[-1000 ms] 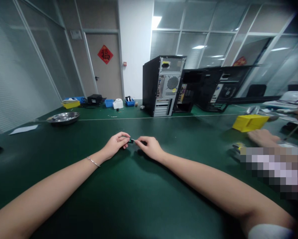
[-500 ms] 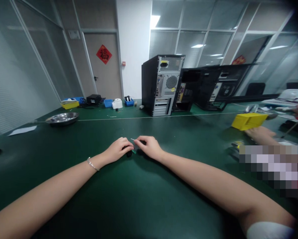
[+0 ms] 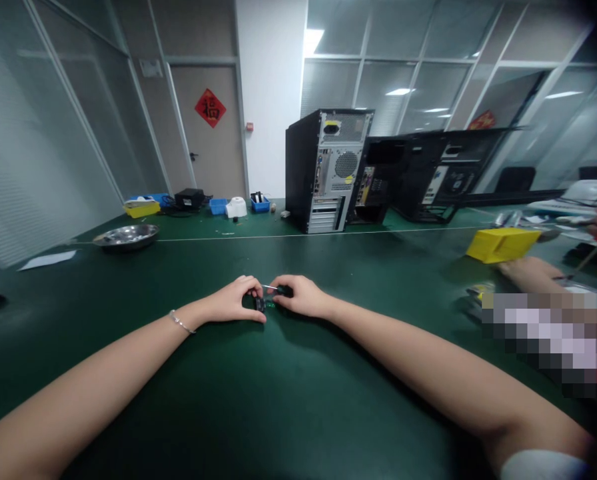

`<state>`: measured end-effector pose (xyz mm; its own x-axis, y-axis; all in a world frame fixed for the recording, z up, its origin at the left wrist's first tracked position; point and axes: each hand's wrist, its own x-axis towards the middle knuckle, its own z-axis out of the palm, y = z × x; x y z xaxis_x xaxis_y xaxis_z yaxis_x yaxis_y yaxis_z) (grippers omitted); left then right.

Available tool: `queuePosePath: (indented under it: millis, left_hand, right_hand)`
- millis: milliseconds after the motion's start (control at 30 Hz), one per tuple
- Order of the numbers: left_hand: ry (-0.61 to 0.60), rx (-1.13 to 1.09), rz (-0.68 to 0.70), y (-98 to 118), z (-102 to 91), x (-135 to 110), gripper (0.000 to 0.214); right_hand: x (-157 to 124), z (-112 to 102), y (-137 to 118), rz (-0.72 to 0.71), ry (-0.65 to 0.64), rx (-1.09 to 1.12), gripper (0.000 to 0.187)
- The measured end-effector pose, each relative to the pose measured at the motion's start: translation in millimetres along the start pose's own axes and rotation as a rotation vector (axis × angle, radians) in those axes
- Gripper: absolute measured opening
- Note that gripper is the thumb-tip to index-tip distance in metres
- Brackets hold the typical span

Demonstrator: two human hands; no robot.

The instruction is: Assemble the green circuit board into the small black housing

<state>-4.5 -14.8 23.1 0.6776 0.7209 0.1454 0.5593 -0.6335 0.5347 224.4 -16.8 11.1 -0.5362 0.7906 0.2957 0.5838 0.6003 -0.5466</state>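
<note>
Near the middle of the table, my left hand [image 3: 236, 300] curls around a small black part [image 3: 260, 305], fingertips at its far side and thumb at its near side. A small green piece [image 3: 270, 305] shows at the right of this part; whether the two are joined is too small to tell. Just to the right, my right hand [image 3: 302, 295] is closed on a slim tool that looks like a small screwdriver [image 3: 270, 287], with a dark handle and a thin shiny shaft. Its shaft points left, above the black part and close to my left fingertips.
Computer cases [image 3: 328, 173] stand along the back. A metal dish [image 3: 127, 237] and paper [image 3: 47, 260] lie at left, blue bins [image 3: 260, 203] and a yellow bin [image 3: 142, 210] behind. On the right are a yellow box [image 3: 502, 245] and a co-worker's hand [image 3: 531, 270].
My left thumb has moved away from the fingers toward me, showing more of the black part. The tool's dark handle now shows in my right hand, and its shaft lies lower.
</note>
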Motion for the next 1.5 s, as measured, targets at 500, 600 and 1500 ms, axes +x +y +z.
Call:
queuePosePath:
  millis: [500,600,1500]
  left_hand:
    - [0.043,-0.290,-0.076,-17,1.0,8,0.050]
    - [0.046,-0.301,-0.079,-18,2.0,8,0.050]
    - [0.068,-0.272,-0.082,-18,5.4,9,0.047]
  right_hand:
    - [-1,1,1,-0.083,-0.019,-0.097,0.011]
    - [-1,1,2,-0.107,-0.027,-0.099,0.018]
    - [-2,8,-2,-0.201,-0.011,-0.127,0.011]
